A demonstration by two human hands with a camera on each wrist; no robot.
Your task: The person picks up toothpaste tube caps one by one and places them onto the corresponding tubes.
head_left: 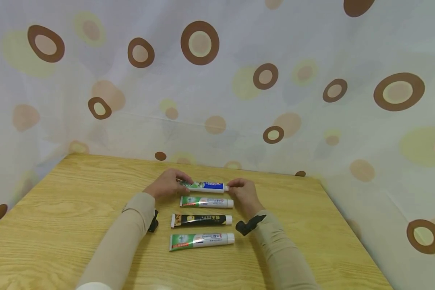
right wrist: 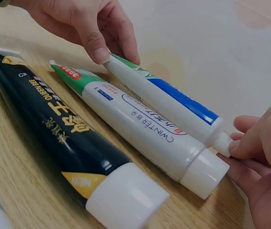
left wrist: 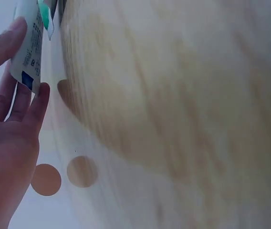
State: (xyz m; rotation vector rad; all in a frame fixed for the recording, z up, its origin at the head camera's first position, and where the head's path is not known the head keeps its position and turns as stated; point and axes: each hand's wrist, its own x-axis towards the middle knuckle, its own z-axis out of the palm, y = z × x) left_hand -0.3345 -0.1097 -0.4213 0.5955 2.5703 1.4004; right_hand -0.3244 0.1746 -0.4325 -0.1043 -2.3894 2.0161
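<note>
My left hand [head_left: 168, 183] pinches the flat tail end of a white, green and blue toothpaste tube [head_left: 212, 186] between thumb and fingers. At the other end, my right hand [head_left: 245, 194] has thumb and fingertips on its small white cap [right wrist: 223, 144]. The left wrist view catches the tail of this tube [left wrist: 29, 59] between the left thumb and fingers. Just nearer lies a green and white toothpaste tube [head_left: 206, 202], its wide white cap close to the right hand.
Toward the front, a black and gold toothpaste tube [head_left: 201, 220] and another green and white tube [head_left: 201, 241] lie in the same row, caps to the right. The wood-grain table [head_left: 94, 189] meets a spotted cloth backdrop [head_left: 235, 117] at the back and sides.
</note>
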